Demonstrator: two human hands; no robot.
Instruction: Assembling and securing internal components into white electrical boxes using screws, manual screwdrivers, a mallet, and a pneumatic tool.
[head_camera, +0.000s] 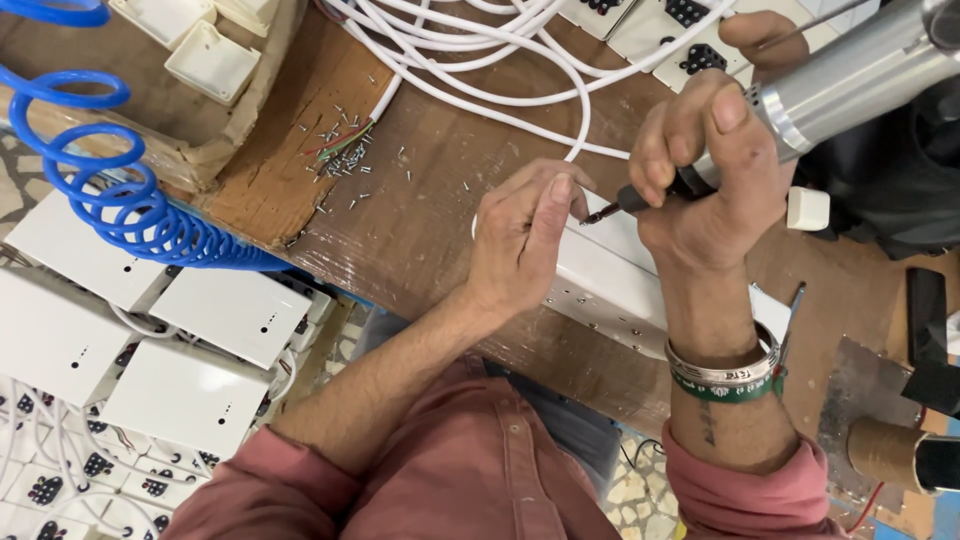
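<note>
Right hand (700, 190) gripping screwdriver (840, 80), over box (610, 280)

Bare tabletop (430, 215) between scattered screws (345, 160) and left hand (520, 240).

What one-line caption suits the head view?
Right hand aims a powered screwdriver at a white socket box; left hand steadies the tip.

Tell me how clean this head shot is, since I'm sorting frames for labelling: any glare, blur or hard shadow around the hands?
Head view: even, soft light with no hard shadows; the left hand and right hand are sharp; the silver power screwdriver shows a mild sheen and slight softness near the top-right corner; the small screws on the wooden bench stay distinct.
</note>
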